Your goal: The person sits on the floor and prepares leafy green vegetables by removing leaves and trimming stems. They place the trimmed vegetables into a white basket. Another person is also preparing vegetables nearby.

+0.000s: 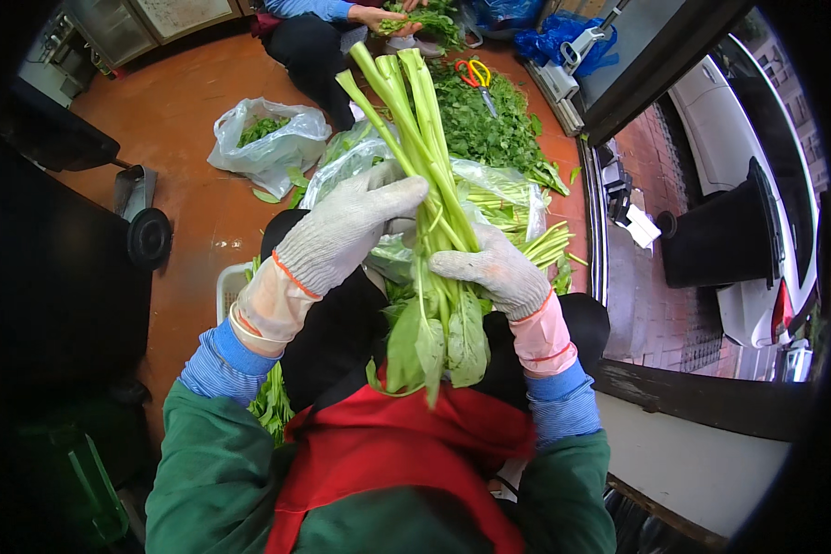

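Note:
A bunch of thick-stemmed leafy greens (433,173) stands upright before me, cut stems away from me and broad leaves hanging towards my red apron. My right hand (495,266), in a pale knit glove, is closed around the lower stems, thumb across the front. At the bunch's left side is my left hand (360,221), gloved alike, its thumb against the stems; its fingers are partly hidden behind them. Beneath and beyond the bunch, an open clear plastic bag (537,208) holds more stems. Scissors with red and yellow handles (481,79) lie on a heap of leafy herbs (485,128).
A white plastic bag with greens (270,145) sits on the tiled floor to the left, near a white basket (230,291). Another person's hands (388,19) hold greens at the top. A door sill (597,228) runs along the right, with a black bin (724,228) outside.

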Motion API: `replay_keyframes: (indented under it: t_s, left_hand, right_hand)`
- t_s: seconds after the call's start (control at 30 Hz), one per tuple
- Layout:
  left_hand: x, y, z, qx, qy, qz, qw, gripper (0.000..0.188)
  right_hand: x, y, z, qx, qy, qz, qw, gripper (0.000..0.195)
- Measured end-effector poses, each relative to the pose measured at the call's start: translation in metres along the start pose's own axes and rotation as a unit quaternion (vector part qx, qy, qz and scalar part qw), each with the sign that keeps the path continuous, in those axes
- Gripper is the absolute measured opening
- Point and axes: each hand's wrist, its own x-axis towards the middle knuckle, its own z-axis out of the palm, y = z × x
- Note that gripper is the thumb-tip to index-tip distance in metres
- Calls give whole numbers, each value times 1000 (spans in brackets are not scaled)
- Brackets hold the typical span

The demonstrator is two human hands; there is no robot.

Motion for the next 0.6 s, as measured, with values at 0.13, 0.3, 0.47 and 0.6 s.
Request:
replay_keyframes:
  t_s: [0.13, 0.3, 0.47, 0.6]
  left_hand:
    - [5, 0, 12, 57, 49, 13, 997, 39]
    - [19, -6, 25, 140, 97, 56, 984, 38]
    - [33, 0, 26, 220, 91, 86, 967, 42]
    - [14, -2, 18, 263, 164, 124, 943, 37]
  right_hand:
    - [5, 9, -1, 181, -44, -10, 982, 46]
    - [8, -14, -7, 233, -22, 38, 972, 40]
    - [20, -5, -23, 248, 27, -9, 968, 34]
    - [20, -6, -31, 289, -10, -51, 956, 42]
